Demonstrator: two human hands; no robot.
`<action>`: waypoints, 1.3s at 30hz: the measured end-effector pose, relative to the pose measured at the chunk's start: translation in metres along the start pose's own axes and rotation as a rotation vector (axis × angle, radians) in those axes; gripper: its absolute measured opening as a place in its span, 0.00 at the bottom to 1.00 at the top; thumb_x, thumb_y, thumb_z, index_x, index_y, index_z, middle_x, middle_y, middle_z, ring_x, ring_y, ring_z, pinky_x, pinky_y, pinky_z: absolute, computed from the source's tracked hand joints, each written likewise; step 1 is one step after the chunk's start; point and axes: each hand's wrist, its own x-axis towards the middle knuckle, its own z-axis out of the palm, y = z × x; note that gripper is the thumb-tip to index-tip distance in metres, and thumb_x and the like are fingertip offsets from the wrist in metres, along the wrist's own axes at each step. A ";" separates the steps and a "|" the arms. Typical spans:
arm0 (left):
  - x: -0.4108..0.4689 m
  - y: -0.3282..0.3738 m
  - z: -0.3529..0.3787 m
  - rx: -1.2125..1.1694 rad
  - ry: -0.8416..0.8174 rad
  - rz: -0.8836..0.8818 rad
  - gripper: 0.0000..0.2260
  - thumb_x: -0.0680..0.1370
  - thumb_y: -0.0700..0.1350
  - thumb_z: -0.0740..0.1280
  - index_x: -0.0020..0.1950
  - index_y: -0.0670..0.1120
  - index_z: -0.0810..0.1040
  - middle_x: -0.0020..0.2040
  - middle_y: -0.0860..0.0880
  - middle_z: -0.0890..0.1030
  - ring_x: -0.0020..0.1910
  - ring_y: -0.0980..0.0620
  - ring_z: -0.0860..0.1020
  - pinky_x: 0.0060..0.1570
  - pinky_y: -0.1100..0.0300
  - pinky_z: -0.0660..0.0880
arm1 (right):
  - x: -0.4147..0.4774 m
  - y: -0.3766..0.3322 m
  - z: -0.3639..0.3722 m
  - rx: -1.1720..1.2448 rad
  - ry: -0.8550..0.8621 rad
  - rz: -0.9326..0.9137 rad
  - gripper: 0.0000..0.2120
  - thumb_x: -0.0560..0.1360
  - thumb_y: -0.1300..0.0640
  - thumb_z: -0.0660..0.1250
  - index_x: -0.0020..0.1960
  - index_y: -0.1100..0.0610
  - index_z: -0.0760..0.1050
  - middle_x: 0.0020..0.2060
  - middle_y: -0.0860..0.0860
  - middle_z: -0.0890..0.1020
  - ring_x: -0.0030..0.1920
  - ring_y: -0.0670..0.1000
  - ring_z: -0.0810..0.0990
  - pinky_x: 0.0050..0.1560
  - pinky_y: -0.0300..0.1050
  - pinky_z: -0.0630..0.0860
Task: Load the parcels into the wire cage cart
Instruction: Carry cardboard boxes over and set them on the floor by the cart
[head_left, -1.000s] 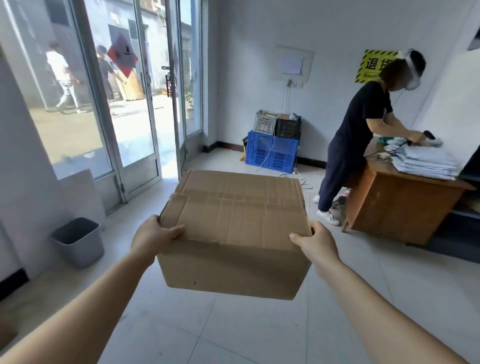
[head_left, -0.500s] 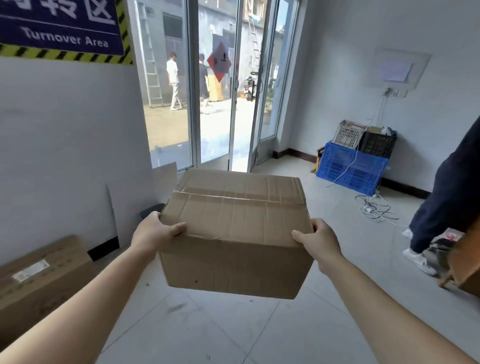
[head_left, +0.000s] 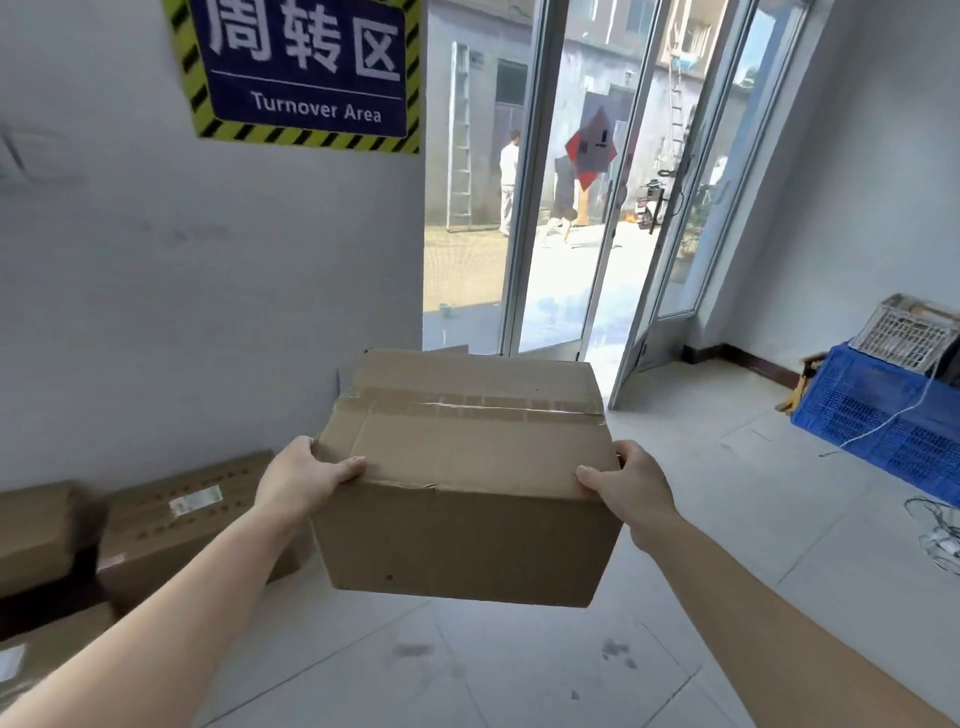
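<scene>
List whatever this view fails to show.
Wire cage cart: nowhere in the head view.
Bottom and far face of the cardboard box: hidden by the box itself.
Fingers of the left hand and right hand: behind the box sides; only thumbs show.
Label on the floor box: too blurred to read.

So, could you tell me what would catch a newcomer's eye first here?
A taped cardboard box fills the centre, held off the floor between the left hand and right hand, thumbs on its top. The blue Turnover Area sign hangs on the wall at upper left, beside the bright open glass door. Other cartons lie on the floor at lower left, a blue plastic crate at right.
</scene>
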 end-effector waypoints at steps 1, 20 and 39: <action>0.004 -0.001 0.000 -0.005 0.023 -0.017 0.24 0.68 0.58 0.76 0.52 0.44 0.73 0.47 0.47 0.79 0.48 0.44 0.78 0.49 0.45 0.79 | 0.012 -0.004 0.006 -0.005 -0.023 -0.014 0.23 0.70 0.52 0.72 0.63 0.55 0.72 0.56 0.53 0.78 0.54 0.55 0.78 0.57 0.54 0.78; 0.091 -0.097 -0.061 -0.046 0.316 -0.356 0.31 0.70 0.56 0.75 0.66 0.42 0.70 0.54 0.47 0.76 0.51 0.46 0.74 0.47 0.53 0.73 | 0.127 -0.086 0.220 -0.080 -0.391 -0.183 0.29 0.70 0.51 0.74 0.68 0.56 0.70 0.61 0.53 0.76 0.57 0.55 0.76 0.58 0.54 0.76; 0.243 -0.201 -0.145 -0.068 0.420 -0.541 0.31 0.71 0.54 0.75 0.68 0.42 0.69 0.59 0.46 0.77 0.52 0.47 0.75 0.49 0.51 0.75 | 0.197 -0.187 0.458 -0.138 -0.581 -0.222 0.27 0.69 0.52 0.75 0.65 0.54 0.72 0.57 0.52 0.78 0.53 0.53 0.78 0.56 0.55 0.78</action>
